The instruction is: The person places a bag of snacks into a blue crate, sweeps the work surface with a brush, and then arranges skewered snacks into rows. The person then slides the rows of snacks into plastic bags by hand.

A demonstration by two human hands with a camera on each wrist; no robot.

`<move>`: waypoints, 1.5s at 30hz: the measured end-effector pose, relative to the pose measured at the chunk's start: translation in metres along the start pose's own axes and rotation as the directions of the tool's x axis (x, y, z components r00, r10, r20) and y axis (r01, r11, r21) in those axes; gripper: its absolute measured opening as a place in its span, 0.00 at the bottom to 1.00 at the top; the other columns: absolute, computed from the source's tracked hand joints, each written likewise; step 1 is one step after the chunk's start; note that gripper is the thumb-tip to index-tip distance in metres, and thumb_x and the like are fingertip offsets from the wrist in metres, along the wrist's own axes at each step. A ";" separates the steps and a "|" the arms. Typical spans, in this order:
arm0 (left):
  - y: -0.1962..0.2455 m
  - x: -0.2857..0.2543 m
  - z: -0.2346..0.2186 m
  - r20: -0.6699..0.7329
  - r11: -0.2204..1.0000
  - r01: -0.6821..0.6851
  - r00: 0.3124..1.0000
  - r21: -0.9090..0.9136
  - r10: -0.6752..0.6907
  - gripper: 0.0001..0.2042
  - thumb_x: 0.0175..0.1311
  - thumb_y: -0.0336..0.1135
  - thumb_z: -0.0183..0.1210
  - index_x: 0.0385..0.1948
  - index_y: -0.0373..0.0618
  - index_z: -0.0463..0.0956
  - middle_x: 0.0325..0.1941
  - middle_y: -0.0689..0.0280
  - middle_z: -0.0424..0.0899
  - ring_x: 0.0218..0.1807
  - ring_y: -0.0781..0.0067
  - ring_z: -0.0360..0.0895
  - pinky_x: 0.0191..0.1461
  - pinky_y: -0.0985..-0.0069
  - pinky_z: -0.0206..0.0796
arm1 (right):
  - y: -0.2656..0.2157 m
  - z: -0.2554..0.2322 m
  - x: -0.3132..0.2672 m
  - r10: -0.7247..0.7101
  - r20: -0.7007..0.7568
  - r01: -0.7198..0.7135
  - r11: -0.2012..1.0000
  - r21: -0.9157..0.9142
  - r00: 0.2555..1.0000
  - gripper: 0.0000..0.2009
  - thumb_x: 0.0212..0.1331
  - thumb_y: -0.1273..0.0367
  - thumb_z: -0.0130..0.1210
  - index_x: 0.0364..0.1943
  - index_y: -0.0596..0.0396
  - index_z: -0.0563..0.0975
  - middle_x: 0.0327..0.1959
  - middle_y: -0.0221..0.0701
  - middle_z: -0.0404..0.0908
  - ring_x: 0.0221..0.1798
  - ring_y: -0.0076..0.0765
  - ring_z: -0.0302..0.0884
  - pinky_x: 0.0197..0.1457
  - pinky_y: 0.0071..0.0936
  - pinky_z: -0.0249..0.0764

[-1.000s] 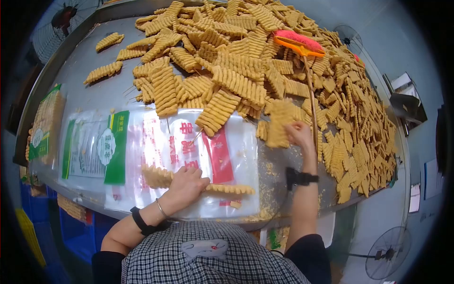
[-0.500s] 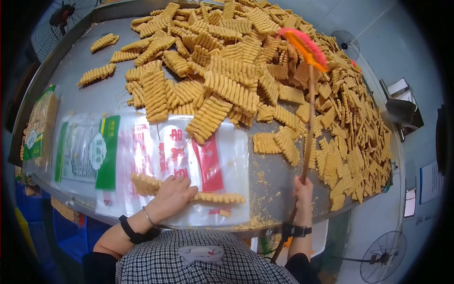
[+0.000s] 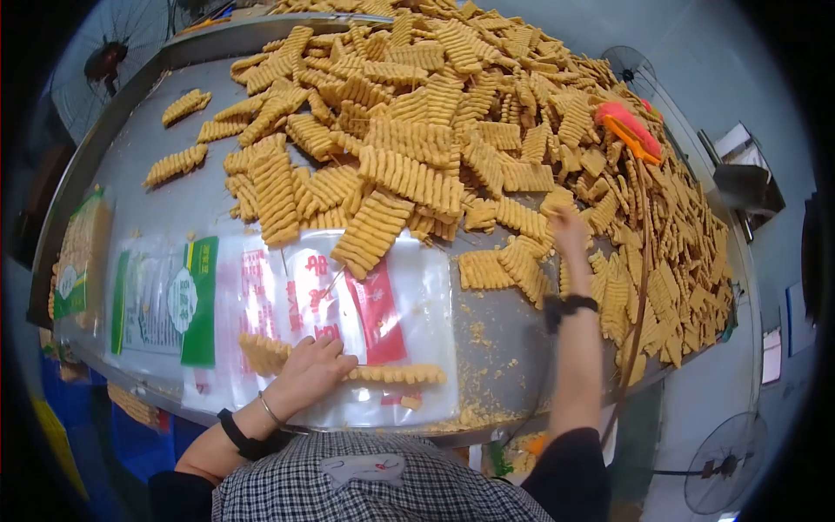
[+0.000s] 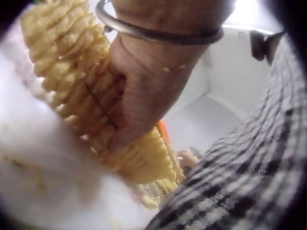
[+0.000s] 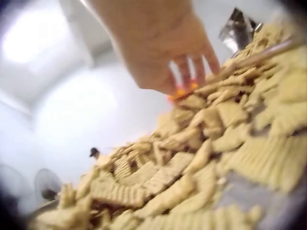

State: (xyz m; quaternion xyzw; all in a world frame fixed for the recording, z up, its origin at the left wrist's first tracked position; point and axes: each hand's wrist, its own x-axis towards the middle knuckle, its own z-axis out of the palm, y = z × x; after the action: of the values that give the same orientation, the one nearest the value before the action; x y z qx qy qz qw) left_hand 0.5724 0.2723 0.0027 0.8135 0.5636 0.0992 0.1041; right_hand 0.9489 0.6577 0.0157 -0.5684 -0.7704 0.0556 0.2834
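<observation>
My left hand [image 3: 310, 374] grips skewered ridged tan pieces [image 3: 400, 374] over clear printed bags [image 3: 426, 304]. In the left wrist view, the thumb of the left hand [image 4: 144, 91] presses on the ridged pieces [image 4: 62, 52] beside a thin stick. Over the heap of ridged pieces [image 3: 413, 174], my right hand [image 3: 570, 235] reaches out, blurred. The right wrist view has the right hand [image 5: 163, 52] with its fingers spread above the heap [image 5: 168, 177], holding nothing. A wooden-handled tool with a pink and orange head [image 3: 628, 130] lies on the heap, right of that hand.
Green-labelled bags [image 3: 198, 300] lie at the left, beside a filled bag [image 3: 83, 252]. Crumbs are scattered on the metal table [image 3: 500, 365]. Fans [image 3: 726, 465] stand around it, and blue crates [image 3: 130, 444] sit below the left edge.
The right hand has let go of the tool's handle and moved up over the heap. The tool now lies further right. The left hand keeps its grip on the pieces.
</observation>
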 end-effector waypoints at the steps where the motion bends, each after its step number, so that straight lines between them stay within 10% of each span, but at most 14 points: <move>1: 0.000 0.000 0.001 0.009 1.000 0.022 1.000 -0.001 -0.022 0.07 0.48 0.35 0.60 0.30 0.55 0.77 0.28 0.70 0.72 0.34 0.69 0.73 0.38 0.70 0.60 | -0.043 0.022 0.000 0.032 0.122 -0.050 0.987 0.153 0.992 0.18 0.55 0.69 0.53 0.51 0.51 0.77 0.44 0.40 0.82 0.45 0.41 0.80 0.49 0.30 0.73; 3: 0.000 -0.001 0.002 0.021 0.999 0.032 0.999 0.017 -0.032 0.08 0.47 0.35 0.61 0.31 0.55 0.77 0.28 0.70 0.72 0.34 0.69 0.73 0.38 0.70 0.60 | -0.037 0.110 0.010 -0.266 0.066 0.256 0.958 0.129 0.962 0.29 0.50 0.74 0.53 0.61 0.42 0.70 0.53 0.46 0.76 0.53 0.48 0.75 0.58 0.34 0.70; 8: 0.007 0.000 -0.003 -0.061 0.999 0.042 0.997 0.000 -0.042 0.03 0.50 0.34 0.54 0.26 0.56 0.76 0.26 0.70 0.71 0.34 0.70 0.73 0.36 0.70 0.61 | -0.117 0.106 -0.020 0.122 0.260 -0.011 0.920 -0.391 0.958 0.32 0.44 0.71 0.59 0.60 0.38 0.68 0.54 0.40 0.71 0.59 0.49 0.68 0.56 0.41 0.71; 13: 0.006 -0.002 0.003 -0.008 0.997 0.080 0.997 0.006 -0.080 0.12 0.40 0.38 0.68 0.30 0.56 0.80 0.28 0.71 0.74 0.35 0.70 0.73 0.38 0.70 0.61 | -0.087 -0.003 -0.067 0.008 -0.263 -0.016 0.999 -0.027 0.965 0.27 0.45 0.67 0.64 0.54 0.44 0.70 0.49 0.42 0.69 0.52 0.49 0.72 0.53 0.39 0.72; 16: 0.006 -0.001 0.002 -0.046 0.996 0.093 0.995 0.013 -0.092 0.12 0.39 0.37 0.67 0.29 0.55 0.79 0.27 0.71 0.73 0.35 0.70 0.73 0.38 0.70 0.60 | -0.039 -0.091 -0.134 0.285 -0.397 -0.177 0.942 0.286 0.872 0.30 0.49 0.79 0.62 0.60 0.58 0.67 0.55 0.38 0.71 0.55 0.34 0.73 0.58 0.29 0.70; 17: 0.006 0.000 0.001 -0.049 0.996 0.087 0.995 0.001 -0.087 0.12 0.39 0.37 0.67 0.29 0.55 0.79 0.27 0.71 0.73 0.35 0.70 0.73 0.38 0.70 0.60 | -0.001 -0.121 -0.162 0.068 -0.562 -0.119 0.991 -0.054 0.824 0.31 0.51 0.78 0.63 0.62 0.58 0.65 0.55 0.39 0.71 0.56 0.35 0.71 0.58 0.29 0.70; 23: 0.008 0.001 0.001 -0.072 0.994 0.108 0.992 -0.007 -0.108 0.10 0.39 0.37 0.67 0.26 0.54 0.79 0.27 0.69 0.72 0.35 0.68 0.72 0.38 0.68 0.60 | 0.028 -0.240 -0.317 -0.056 -0.840 -0.567 0.713 -0.411 0.539 0.30 0.55 0.70 0.63 0.63 0.57 0.65 0.54 0.46 0.70 0.55 0.49 0.72 0.57 0.35 0.70; 25: 0.012 0.004 -0.004 -0.136 0.997 0.057 0.989 -0.059 -0.065 0.05 0.42 0.35 0.62 0.22 0.52 0.76 0.26 0.67 0.71 0.34 0.65 0.73 0.34 0.67 0.60 | 0.076 -0.231 -0.380 0.279 -0.735 -0.737 0.531 -0.419 0.619 0.32 0.52 0.69 0.62 0.64 0.55 0.63 0.59 0.46 0.69 0.61 0.53 0.66 0.62 0.37 0.66; 27: 0.012 0.001 -0.002 -0.158 0.994 0.067 0.984 -0.089 -0.080 0.07 0.41 0.36 0.63 0.22 0.52 0.75 0.26 0.66 0.71 0.34 0.64 0.72 0.34 0.67 0.59 | 0.086 -0.218 -0.410 0.803 -0.239 -0.742 0.330 -0.584 0.546 0.26 0.54 0.68 0.59 0.59 0.54 0.70 0.52 0.47 0.76 0.55 0.51 0.74 0.56 0.38 0.70; 29: 0.011 0.002 -0.003 -0.166 0.995 0.060 0.983 -0.083 -0.073 0.06 0.43 0.36 0.62 0.21 0.51 0.75 0.26 0.66 0.71 0.34 0.64 0.72 0.35 0.67 0.59 | 0.052 -0.188 -0.375 0.814 -0.137 -0.778 0.471 -0.416 0.565 0.20 0.54 0.67 0.58 0.53 0.54 0.76 0.40 0.45 0.82 0.43 0.50 0.80 0.48 0.39 0.74; 31: 0.008 -0.003 0.003 -0.145 0.999 0.030 0.989 -0.026 -0.034 0.03 0.47 0.35 0.58 0.23 0.51 0.74 0.26 0.67 0.71 0.34 0.65 0.72 0.35 0.67 0.59 | 0.018 -0.144 -0.327 0.507 -0.203 -0.545 0.800 -0.249 0.837 0.14 0.55 0.67 0.57 0.45 0.54 0.80 0.31 0.42 0.83 0.36 0.48 0.82 0.42 0.39 0.76; 34: 0.000 -0.008 0.011 -0.162 1.000 -0.027 0.986 -0.008 0.025 0.07 0.52 0.41 0.59 0.28 0.52 0.75 0.29 0.68 0.73 0.36 0.67 0.73 0.38 0.69 0.61 | -0.076 -0.090 -0.225 0.151 -0.049 -0.152 0.988 -0.021 0.987 0.12 0.56 0.69 0.56 0.44 0.54 0.80 0.32 0.40 0.83 0.36 0.46 0.82 0.40 0.35 0.75; 39: -0.001 -0.009 0.000 -0.214 0.999 -0.045 0.976 0.001 0.044 0.03 0.51 0.33 0.56 0.26 0.51 0.74 0.28 0.68 0.72 0.35 0.70 0.74 0.37 0.71 0.63 | -0.204 0.013 -0.109 -0.415 -0.014 0.399 0.864 0.307 0.910 0.10 0.54 0.73 0.56 0.41 0.53 0.80 0.30 0.36 0.82 0.35 0.41 0.82 0.40 0.32 0.76; 45: -0.007 -0.015 -0.012 -0.237 0.997 0.068 0.970 0.028 -0.060 0.03 0.49 0.35 0.58 0.25 0.52 0.75 0.28 0.68 0.73 0.35 0.70 0.74 0.37 0.71 0.63 | -0.239 0.111 -0.017 -0.325 0.216 0.378 0.879 -0.292 0.921 0.32 0.47 0.73 0.60 0.62 0.45 0.67 0.64 0.47 0.64 0.60 0.59 0.68 0.55 0.47 0.71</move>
State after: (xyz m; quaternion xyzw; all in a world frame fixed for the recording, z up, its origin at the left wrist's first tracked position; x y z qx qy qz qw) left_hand 0.5573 0.2613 0.0113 0.7790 0.5996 0.1817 0.0250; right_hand 0.6953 0.5853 0.0141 -0.4515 -0.8795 -0.0801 0.1274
